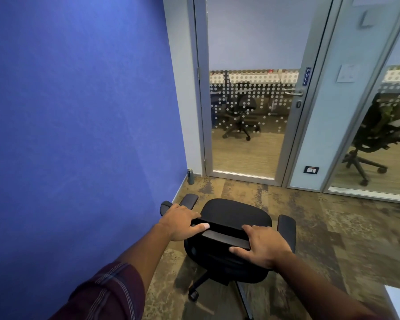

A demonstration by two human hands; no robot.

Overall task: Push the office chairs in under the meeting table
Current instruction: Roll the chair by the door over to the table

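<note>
The chair (236, 218) stands on the floor (333, 227), near the wall (79, 112) on its left. A door (252, 100) is past it. A bottle (190, 176) stands in the corner.

A single wide-angle view from a camera worn on a person's head, looking forward and steeply down. It sits close above a black fabric swivel office chair (237, 218) at lower centre, whose seat is seen almost from overhead. Two forearms enter from the bottom edge and reach toward the chair. A matte blue wall (79, 112) fills the left half of the frame, very near. Ahead, at upper centre, stands a grey-framed glass door with white frosted dots (247, 116), farther off. Straight lines bend toward the frame edges. No second view exists.
</note>
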